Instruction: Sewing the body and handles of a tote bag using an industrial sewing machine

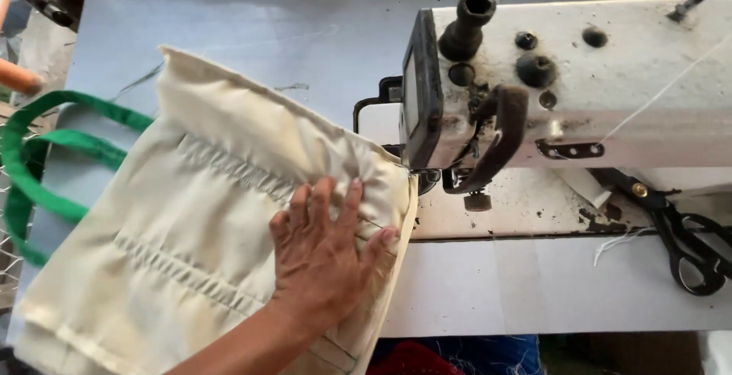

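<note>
My left hand (pixel 324 249) lies flat, fingers spread, on a cream cloth bag (pixel 191 222), pressing its right edge close to the needle area (pixel 418 170) of a worn white sewing machine (pixel 610 77). The bag spreads over the left half of the pale table (pixel 252 16), with stitched pleat lines across it. Its green strap handles (pixel 38 154) loop off the left side. My right hand is out of the picture.
Black scissors (pixel 686 238) lie on the machine bed at the right, beside loose white thread (pixel 618 241). A white thread runs up across the machine head. Red and blue cloth (pixel 457 356) shows below the table's front edge.
</note>
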